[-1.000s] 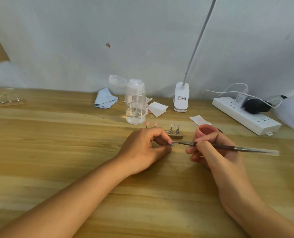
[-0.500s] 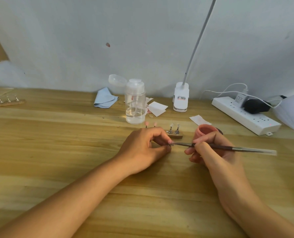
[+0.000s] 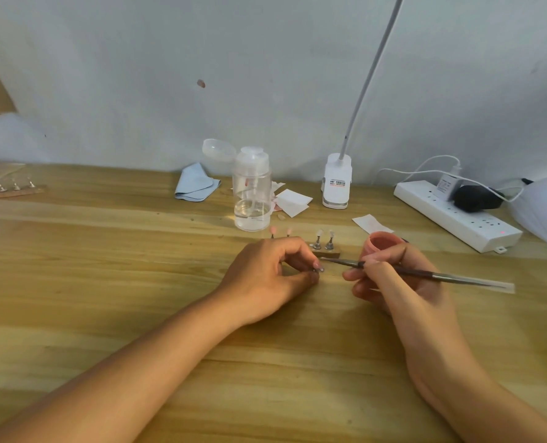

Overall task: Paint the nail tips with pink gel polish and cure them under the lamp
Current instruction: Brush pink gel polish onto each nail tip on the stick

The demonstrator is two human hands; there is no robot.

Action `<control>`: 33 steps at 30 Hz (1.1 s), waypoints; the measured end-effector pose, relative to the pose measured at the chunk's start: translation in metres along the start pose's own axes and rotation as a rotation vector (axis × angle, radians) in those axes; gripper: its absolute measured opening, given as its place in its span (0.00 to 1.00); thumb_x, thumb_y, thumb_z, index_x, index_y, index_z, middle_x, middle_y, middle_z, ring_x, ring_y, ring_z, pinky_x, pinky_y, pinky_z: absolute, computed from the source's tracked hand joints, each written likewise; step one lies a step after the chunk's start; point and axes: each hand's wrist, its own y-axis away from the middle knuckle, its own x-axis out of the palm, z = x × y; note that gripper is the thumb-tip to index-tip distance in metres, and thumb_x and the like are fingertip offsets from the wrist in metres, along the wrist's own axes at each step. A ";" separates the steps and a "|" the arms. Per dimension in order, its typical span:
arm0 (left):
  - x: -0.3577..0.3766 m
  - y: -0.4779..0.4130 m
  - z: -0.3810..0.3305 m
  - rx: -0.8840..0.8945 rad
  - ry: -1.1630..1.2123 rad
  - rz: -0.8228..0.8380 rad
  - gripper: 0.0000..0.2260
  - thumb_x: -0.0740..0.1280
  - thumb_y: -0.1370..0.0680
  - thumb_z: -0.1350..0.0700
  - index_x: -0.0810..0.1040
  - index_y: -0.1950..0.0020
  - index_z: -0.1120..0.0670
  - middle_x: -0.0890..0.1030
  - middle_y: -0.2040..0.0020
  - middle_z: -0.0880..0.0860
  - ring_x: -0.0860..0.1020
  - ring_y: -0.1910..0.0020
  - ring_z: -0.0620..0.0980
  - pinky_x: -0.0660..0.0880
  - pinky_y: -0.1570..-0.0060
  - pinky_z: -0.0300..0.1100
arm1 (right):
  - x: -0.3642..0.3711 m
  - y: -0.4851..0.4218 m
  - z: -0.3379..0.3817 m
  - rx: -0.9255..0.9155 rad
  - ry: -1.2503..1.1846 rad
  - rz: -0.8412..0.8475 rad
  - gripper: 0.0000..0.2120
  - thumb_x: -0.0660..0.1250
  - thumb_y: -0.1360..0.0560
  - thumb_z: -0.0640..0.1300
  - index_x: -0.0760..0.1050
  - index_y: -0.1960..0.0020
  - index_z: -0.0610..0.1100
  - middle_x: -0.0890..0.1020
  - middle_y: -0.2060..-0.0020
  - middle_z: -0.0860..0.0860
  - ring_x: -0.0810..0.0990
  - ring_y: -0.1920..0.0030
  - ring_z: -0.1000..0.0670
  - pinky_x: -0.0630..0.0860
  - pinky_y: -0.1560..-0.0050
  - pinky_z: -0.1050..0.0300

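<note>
A single view comes from a wide-angle camera worn on the person's head, facing forward and tilted down across the table (image 3: 106,282) toward the wall (image 3: 265,59) behind it. Both forearms enter from the bottom edge and converge near the centre. There the left hand (image 3: 265,276), pinching a nail tip (image 3: 319,269), and the right hand (image 3: 403,282), holding a brush (image 3: 441,276), sit close to the lens. The table's far edge crosses the frame above mid-height, with wall above it and table below. A power strip (image 3: 451,215) lies toward the right border
</note>
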 end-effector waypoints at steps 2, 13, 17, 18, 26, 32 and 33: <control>0.000 0.000 0.000 -0.006 0.003 0.001 0.06 0.74 0.26 0.57 0.82 0.58 0.46 0.85 0.58 0.41 0.69 0.76 0.32 0.61 0.73 0.27 | 0.000 0.000 -0.001 0.005 0.018 0.012 0.09 0.63 0.24 0.29 0.72 0.60 0.38 0.84 0.65 0.43 0.79 0.69 0.55 0.77 0.65 0.66; -0.001 0.001 -0.002 -0.024 0.002 0.002 0.05 0.74 0.26 0.56 0.82 0.57 0.46 0.85 0.58 0.41 0.70 0.76 0.31 0.62 0.72 0.26 | 0.000 -0.001 -0.002 -0.016 0.025 0.007 0.05 0.64 0.24 0.30 0.72 0.59 0.34 0.82 0.53 0.43 0.81 0.67 0.54 0.77 0.63 0.62; 0.000 0.001 -0.002 -0.021 0.004 -0.005 0.06 0.74 0.26 0.57 0.82 0.58 0.45 0.85 0.58 0.42 0.69 0.77 0.32 0.62 0.73 0.26 | -0.002 0.000 -0.001 0.005 0.055 -0.010 0.06 0.64 0.25 0.30 0.72 0.60 0.35 0.80 0.52 0.36 0.79 0.69 0.54 0.77 0.59 0.54; 0.000 0.001 -0.002 -0.014 0.007 -0.004 0.06 0.74 0.26 0.57 0.82 0.58 0.46 0.85 0.58 0.43 0.69 0.77 0.30 0.63 0.72 0.24 | -0.002 0.000 -0.001 0.008 0.060 -0.020 0.06 0.64 0.25 0.30 0.72 0.60 0.35 0.80 0.51 0.34 0.79 0.69 0.54 0.76 0.58 0.53; 0.000 0.001 -0.002 -0.006 0.022 -0.010 0.08 0.74 0.26 0.59 0.82 0.58 0.45 0.85 0.60 0.43 0.70 0.75 0.29 0.62 0.72 0.24 | -0.004 0.000 0.001 -0.045 0.056 -0.045 0.03 0.63 0.25 0.29 0.71 0.57 0.31 0.76 0.45 0.32 0.81 0.67 0.55 0.78 0.59 0.55; 0.001 0.000 -0.002 -0.023 0.025 -0.025 0.07 0.74 0.27 0.58 0.84 0.58 0.45 0.85 0.60 0.41 0.72 0.74 0.31 0.63 0.72 0.25 | -0.001 0.005 0.002 -0.177 0.107 0.016 0.07 0.66 0.36 0.38 0.73 0.59 0.37 0.77 0.48 0.38 0.78 0.61 0.44 0.72 0.56 0.56; 0.001 0.000 -0.002 -0.025 0.023 -0.025 0.07 0.74 0.28 0.58 0.84 0.58 0.45 0.85 0.60 0.42 0.72 0.74 0.30 0.62 0.72 0.24 | 0.000 0.005 0.001 -0.174 0.111 0.026 0.06 0.66 0.36 0.38 0.73 0.60 0.37 0.77 0.47 0.40 0.78 0.61 0.44 0.71 0.59 0.60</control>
